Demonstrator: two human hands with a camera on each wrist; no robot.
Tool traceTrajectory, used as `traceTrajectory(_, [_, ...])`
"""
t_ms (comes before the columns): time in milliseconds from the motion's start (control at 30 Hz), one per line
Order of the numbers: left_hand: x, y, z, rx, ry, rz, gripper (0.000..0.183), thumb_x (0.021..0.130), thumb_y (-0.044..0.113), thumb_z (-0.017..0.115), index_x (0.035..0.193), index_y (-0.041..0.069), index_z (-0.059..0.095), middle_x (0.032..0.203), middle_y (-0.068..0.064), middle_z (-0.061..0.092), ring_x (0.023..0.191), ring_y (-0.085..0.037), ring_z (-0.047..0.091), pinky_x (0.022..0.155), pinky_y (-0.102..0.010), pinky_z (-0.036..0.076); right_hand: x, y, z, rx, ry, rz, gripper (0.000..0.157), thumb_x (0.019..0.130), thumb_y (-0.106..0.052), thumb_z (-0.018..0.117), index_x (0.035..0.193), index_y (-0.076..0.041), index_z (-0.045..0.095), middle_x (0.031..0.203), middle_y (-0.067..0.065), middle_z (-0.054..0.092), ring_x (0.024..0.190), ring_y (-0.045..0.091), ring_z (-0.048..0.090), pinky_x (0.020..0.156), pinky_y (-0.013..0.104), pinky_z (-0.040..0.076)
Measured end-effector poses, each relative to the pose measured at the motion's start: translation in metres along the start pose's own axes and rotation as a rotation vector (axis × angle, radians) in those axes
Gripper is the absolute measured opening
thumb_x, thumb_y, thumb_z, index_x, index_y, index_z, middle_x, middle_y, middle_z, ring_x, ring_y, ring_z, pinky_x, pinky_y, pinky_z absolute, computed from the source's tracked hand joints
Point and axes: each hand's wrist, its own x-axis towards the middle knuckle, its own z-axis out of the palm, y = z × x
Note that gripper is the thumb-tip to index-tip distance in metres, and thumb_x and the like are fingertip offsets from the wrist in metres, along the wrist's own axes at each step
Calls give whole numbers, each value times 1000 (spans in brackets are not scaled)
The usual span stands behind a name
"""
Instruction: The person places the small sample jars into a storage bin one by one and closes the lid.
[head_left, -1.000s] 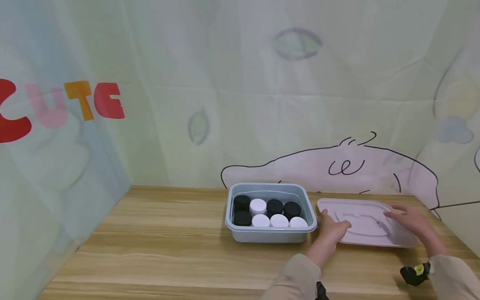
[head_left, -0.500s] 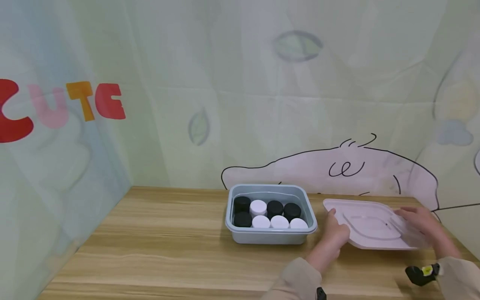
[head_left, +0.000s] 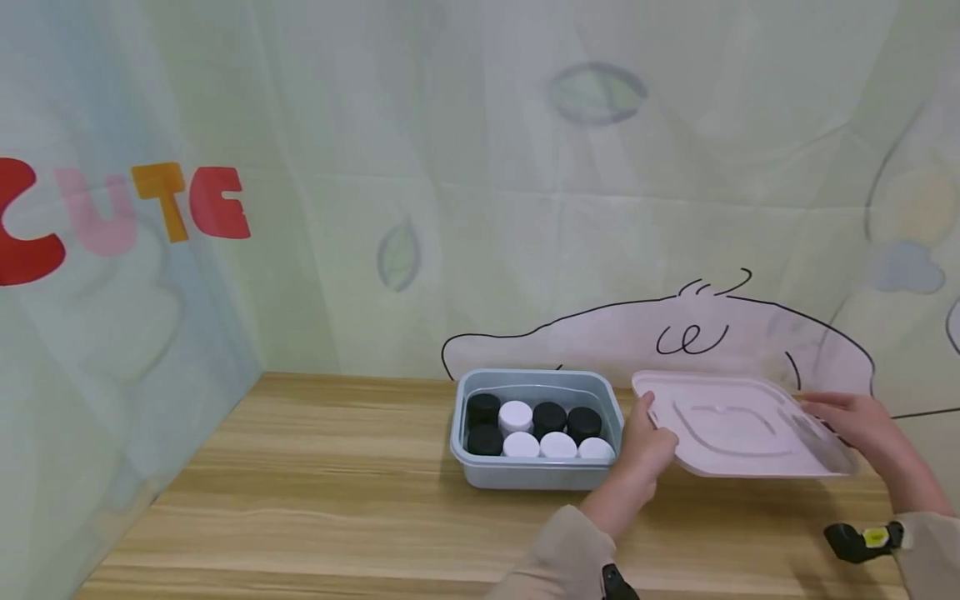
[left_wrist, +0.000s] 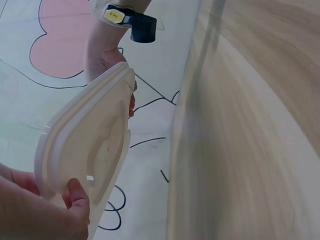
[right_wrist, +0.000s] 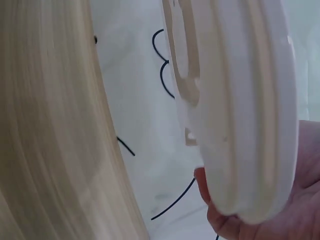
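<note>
A pale pinkish-white plastic lid [head_left: 738, 429] is held up over the right side of the table, its near edge tilted down. My left hand [head_left: 637, 446] pinches its left edge; in the left wrist view the thumb [left_wrist: 77, 195] lies against one face. At the opposite edge, my right hand [head_left: 862, 429] grips the lid, and the right wrist view shows fingertips [right_wrist: 202, 185] curling past the rim. Just left of the lid stands a grey-blue plastic tub [head_left: 536, 477], uncovered. Inside it are several round jars or caps, some black [head_left: 550, 417], some white [head_left: 521, 444].
The wooden table [head_left: 315, 483] reaches back to a printed cloth backdrop [head_left: 480, 208]. Another cloth side [head_left: 150, 350] with coloured letters rises along the table's left. A black wrist device [head_left: 862, 537] sits at the right sleeve.
The lid has risen from the tabletop, and its left end has come back toward the tub. Both hands have taken hold of its edges and moved up with it. The tub has stayed put.
</note>
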Motion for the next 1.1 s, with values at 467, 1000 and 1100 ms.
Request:
traceTrajectory(467, [5,23,-63,-24,-120,7,62,74,-13,48,134,-1,38,123,-17,48,79,-14,51,57,-17,41,-8,-40,15,0,-51,-120,71,87,-51,49,131,5,41,133,35,34,111,42,42,83,48,47])
traceTrajectory(1000, [8,55,-157,42,-198,15,60,84,-7,51,139,3,32,140,-20,36,103,-20,49,72,-22,49,-21,-116,48,37,-84,-293,65,81,-39,64,131,-2,46,128,28,45,104,32,54,73,31,50])
traceTrajectory(1100, [8,58,-173,59,-209,20,59,85,-6,50,140,2,30,139,-21,36,102,-20,49,70,-21,48,-22,-127,54,60,-93,-311,64,81,-37,66,130,-1,47,127,28,46,102,30,56,70,27,50])
